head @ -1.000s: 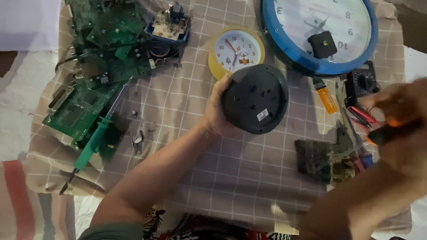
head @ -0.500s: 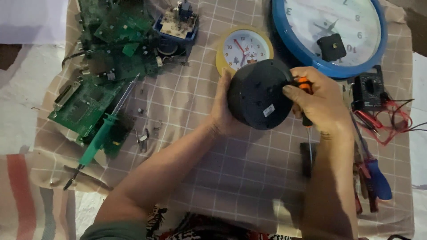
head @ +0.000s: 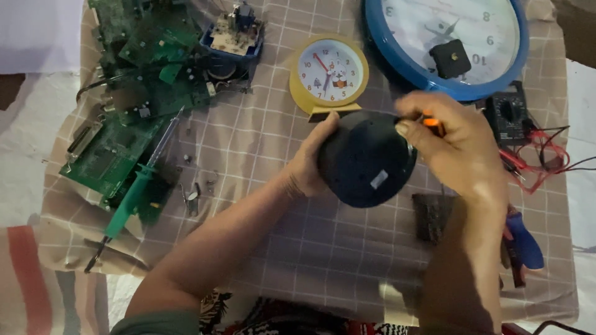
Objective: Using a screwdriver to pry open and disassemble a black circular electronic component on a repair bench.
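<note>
My left hand [head: 309, 166] grips the left edge of a round black clock body [head: 366, 162], holding it tilted above the checked cloth. My right hand [head: 456, 146] is closed around an orange-handled screwdriver [head: 433, 123] at the clock body's upper right edge; the tool's tip is hidden behind my fingers. A small yellow alarm clock [head: 329, 73] stands just beyond the black one. A large blue-rimmed wall clock [head: 447, 37] lies at the back right.
Green circuit boards [head: 133, 99] and a green-handled soldering iron [head: 133, 192] lie on the left. A blue-cased part [head: 233, 37] sits at the back. A black multimeter [head: 509, 118] with red leads and blue-handled pliers [head: 524, 239] lie on the right. Small screws [head: 192, 198] are scattered on the checked cloth [head: 298, 260].
My right hand came in from the right with the orange screwdriver and reached the black clock body. The clock body has been lifted and tilted slightly by my left hand.
</note>
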